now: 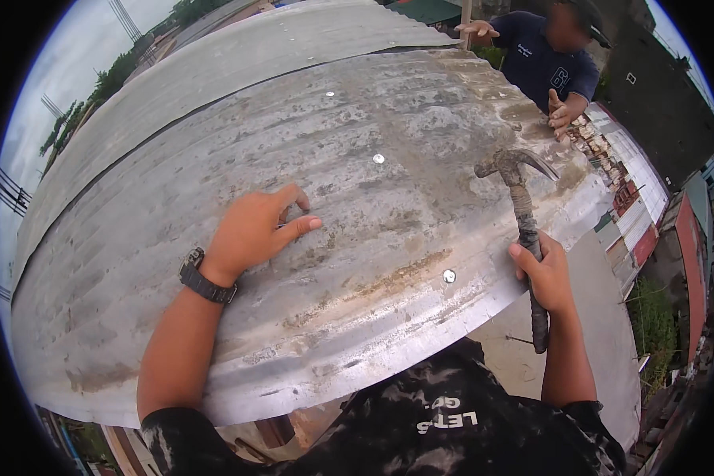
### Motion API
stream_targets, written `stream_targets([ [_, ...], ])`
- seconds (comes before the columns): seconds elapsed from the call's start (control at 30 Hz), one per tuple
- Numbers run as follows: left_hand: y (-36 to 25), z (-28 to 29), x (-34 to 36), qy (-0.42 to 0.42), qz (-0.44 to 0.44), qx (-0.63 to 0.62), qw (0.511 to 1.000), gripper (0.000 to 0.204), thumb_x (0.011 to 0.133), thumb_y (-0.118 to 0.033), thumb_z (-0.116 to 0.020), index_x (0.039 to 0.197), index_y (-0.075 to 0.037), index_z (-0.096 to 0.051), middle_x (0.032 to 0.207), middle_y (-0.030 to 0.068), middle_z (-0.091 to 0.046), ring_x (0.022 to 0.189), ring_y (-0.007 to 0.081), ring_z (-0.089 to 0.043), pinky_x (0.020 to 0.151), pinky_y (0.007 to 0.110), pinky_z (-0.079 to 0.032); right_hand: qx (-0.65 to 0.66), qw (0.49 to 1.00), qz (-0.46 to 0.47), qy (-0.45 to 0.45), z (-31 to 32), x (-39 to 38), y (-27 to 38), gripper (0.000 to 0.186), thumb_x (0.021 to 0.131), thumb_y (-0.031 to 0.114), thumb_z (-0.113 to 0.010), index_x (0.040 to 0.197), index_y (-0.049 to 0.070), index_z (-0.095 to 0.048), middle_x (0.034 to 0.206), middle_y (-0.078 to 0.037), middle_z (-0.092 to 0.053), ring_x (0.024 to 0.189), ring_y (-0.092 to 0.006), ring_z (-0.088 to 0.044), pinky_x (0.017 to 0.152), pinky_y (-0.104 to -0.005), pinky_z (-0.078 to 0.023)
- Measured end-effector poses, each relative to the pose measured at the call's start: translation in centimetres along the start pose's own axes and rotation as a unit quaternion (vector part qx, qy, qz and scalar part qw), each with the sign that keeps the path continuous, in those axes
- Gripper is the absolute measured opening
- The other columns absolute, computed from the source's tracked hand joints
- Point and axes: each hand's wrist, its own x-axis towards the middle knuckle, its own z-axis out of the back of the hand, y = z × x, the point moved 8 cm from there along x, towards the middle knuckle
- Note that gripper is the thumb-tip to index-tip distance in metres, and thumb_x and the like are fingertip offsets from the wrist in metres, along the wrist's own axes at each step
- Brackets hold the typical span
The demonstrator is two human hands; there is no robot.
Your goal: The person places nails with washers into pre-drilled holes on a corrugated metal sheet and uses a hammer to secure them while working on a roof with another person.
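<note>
My right hand (549, 272) is wrapped around the dark, taped handle of a claw hammer (525, 214). The hammer stands nearly upright, its worn metal head at the top and its claw pointing right. My left hand (254, 230) rests on the weathered corrugated metal sheet (357, 206), a black watch (206, 278) on its wrist. Its fingers curl inward, with the thumb stretched toward the right. A tiny shiny bit shows between thumb and palm, too small to name. Round silver nail heads (378, 159) dot the sheet, one (449, 276) close to its near edge.
Across the sheet at the far right, a person in a dark blue shirt (551, 59) has both hands by its edge. Another metal sheet (238, 59) overlaps at the back. The sheet's bright near edge (373, 369) runs in front of my body. Lower roofs (627, 159) lie to the right.
</note>
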Motion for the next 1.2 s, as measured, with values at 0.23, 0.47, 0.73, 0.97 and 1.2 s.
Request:
stream_targets([
  [0.23, -0.4, -0.1, 1.2, 0.036, 0.035, -0.038, 0.998, 0.034, 0.094, -0.040, -0.079, 0.102, -0.009, -0.069, 0.055, 0.0039, -0.042, 0.050, 0.0185, -0.040, 0.054, 0.037, -0.033, 0.028, 0.999, -0.001, -0.020, 1.0, 0.0, -0.2, 0.034, 0.093, 0.037, -0.076, 0.091, 0.005, -0.064, 0.067, 0.001, -0.060, 0.060, -0.0078, -0.051, 0.056, -0.0280, -0.039],
  [0.47, 0.0, -0.3, 1.6, 0.047, 0.069, -0.029, 0.996, 0.035, 0.093, -0.041, -0.080, 0.102, -0.009, -0.070, 0.055, 0.0027, -0.042, 0.052, 0.0169, -0.040, 0.054, 0.036, -0.033, 0.038, 0.999, -0.009, -0.016, 0.7, 0.4, 0.1, 0.035, 0.093, 0.036, -0.076, 0.091, 0.003, -0.065, 0.067, 0.000, -0.061, 0.061, -0.0084, -0.052, 0.057, -0.0283, -0.040],
  [0.73, 1.0, -0.2, 0.7, 0.021, 0.001, -0.021, 1.000, 0.047, 0.096, -0.060, -0.070, 0.104, -0.014, -0.068, 0.062, 0.0055, -0.060, 0.059, 0.0253, -0.062, 0.057, 0.041, -0.043, 0.047, 0.998, 0.020, -0.029, 0.4, 0.3, -1.0, 0.032, 0.097, 0.034, -0.072, 0.097, 0.004, -0.061, 0.070, 0.000, -0.054, 0.061, -0.0100, -0.051, 0.058, -0.0277, -0.036],
  [0.97, 1.4, 2.1, -1.4, -0.037, 0.009, 0.003, 0.999, 0.053, 0.095, -0.065, -0.067, 0.103, -0.012, -0.070, 0.068, 0.0090, -0.065, 0.073, 0.0330, -0.068, 0.065, 0.048, -0.049, -0.012, 0.996, 0.092, -0.003, -0.5, 1.4, -2.5, 0.037, 0.104, 0.043, -0.065, 0.093, 0.008, -0.059, 0.064, 0.002, -0.047, 0.058, -0.0088, -0.043, 0.056, -0.0282, -0.030],
  [1.2, -9.6, 16.1, -11.7, -0.154, 0.019, 0.198, 0.968, 0.044, 0.095, -0.055, -0.072, 0.098, -0.010, -0.070, 0.060, 0.0095, -0.056, 0.062, 0.0301, -0.061, 0.060, 0.045, -0.044, -0.029, 0.989, 0.112, 0.094, -1.1, 2.0, -2.2, 0.040, 0.105, 0.043, -0.063, 0.085, 0.010, -0.055, 0.061, 0.002, -0.045, 0.056, -0.0095, -0.041, 0.056, -0.0291, -0.029],
])
